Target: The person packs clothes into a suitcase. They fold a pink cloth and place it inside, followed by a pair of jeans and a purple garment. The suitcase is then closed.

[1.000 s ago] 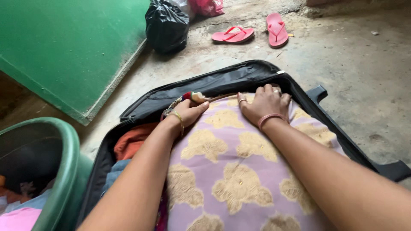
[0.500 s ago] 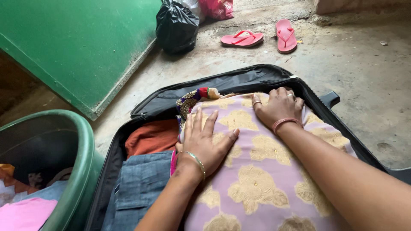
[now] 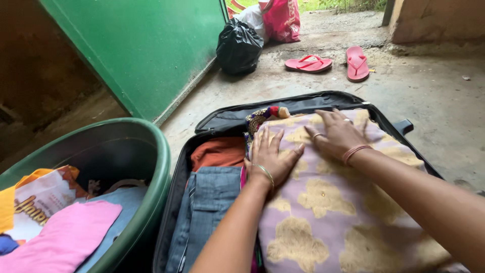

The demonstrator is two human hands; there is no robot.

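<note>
Both hands lie flat with fingers spread, holding nothing: left hand (image 3: 270, 159) nearer, right hand (image 3: 337, 134) farther along the lilac patterned cloth (image 3: 328, 202) topping the open suitcase (image 3: 222, 121).

Both hands lie flat on the folded garment (image 3: 328, 202) filling the suitcase's (image 3: 174, 202) right side, the left hand (image 3: 270, 156) near the garment's left edge, the right hand (image 3: 336, 134) toward the far edge. Jeans (image 3: 207, 207) lie along the left wall. A tub (image 3: 151, 167) stands left of the suitcase.
</note>
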